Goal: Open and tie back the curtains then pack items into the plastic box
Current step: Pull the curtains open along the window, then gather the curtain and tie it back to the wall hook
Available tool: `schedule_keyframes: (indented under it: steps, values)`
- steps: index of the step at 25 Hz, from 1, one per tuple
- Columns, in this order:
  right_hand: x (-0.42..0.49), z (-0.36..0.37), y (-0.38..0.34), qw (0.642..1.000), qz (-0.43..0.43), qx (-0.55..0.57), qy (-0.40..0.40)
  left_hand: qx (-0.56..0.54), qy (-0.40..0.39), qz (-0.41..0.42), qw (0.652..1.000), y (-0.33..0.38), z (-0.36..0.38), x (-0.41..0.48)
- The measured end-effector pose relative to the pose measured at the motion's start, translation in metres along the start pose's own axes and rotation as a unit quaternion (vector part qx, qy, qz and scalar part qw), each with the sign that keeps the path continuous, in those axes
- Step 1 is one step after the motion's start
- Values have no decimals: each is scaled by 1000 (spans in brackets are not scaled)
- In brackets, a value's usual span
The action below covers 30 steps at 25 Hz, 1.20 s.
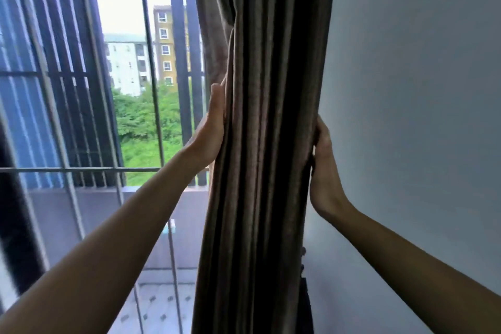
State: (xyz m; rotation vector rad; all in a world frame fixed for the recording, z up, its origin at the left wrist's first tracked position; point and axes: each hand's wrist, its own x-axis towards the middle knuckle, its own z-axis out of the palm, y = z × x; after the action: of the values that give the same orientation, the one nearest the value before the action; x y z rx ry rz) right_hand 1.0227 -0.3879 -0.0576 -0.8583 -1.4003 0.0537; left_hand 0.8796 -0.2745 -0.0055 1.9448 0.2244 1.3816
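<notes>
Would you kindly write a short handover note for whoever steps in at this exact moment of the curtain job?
Left hand: straight fingers press the left side of the curtain.
Right hand: against its right side by the wall; fingers hidden behind fabric.
Done: curtain drawn aside and bunched, window uncovered.
Left: tie it back; no tie in view. Then pack the plastic box, also out of view.

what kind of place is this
Probably an upper-floor apartment room: a gathered curtain beside a barred window, a plain wall, and apartment blocks outside past a balcony.
</notes>
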Motion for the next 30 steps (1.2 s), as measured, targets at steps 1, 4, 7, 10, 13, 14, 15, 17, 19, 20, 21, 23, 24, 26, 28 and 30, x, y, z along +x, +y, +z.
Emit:
schedule_keyframes:
  steps: [1,4,7,10,13,14,15,17,19,20,21,23,24,26,28,30]
  values:
    - [9,2,-2,1000,-7,6,17,15,24,3,1000,7,-14,-1]
    - [52,7,-15,997,-1,-29,78,-36,85,15,996,39,-47,9]
    - [96,16,-32,996,46,-19,68,35,127,-40,990,51,-84,27]
    - [104,31,-24,996,88,-5,30,109,114,-105,982,8,-112,38]
    - [81,40,-6,995,97,2,-1,55,83,-124,987,17,-89,3]
    - [73,40,-6,996,94,7,-3,34,70,-132,988,19,-82,-8]
    - [67,38,-4,996,93,10,8,17,58,-132,989,17,-79,-15]
    - [59,32,-10,993,73,-30,87,27,57,-121,991,15,-82,-18]
    - [56,26,-25,974,-40,-144,168,46,68,-90,993,23,-86,-15]
    - [56,26,-34,963,-112,-183,165,66,89,-82,990,26,-88,-10]
    - [56,28,-41,956,-170,-205,126,91,117,-72,986,27,-91,-6]
    - [57,40,-52,951,-218,-218,-2,179,160,-61,969,36,-89,4]
    - [55,48,-58,953,-200,-219,-62,242,166,-59,954,43,-87,8]
    - [52,62,-58,956,-111,-237,-135,336,167,-69,924,53,-82,13]
    - [45,70,-46,942,-9,-278,-187,353,161,-106,916,52,-80,15]
    - [32,76,-31,921,78,-299,-236,332,137,-147,922,40,-78,9]
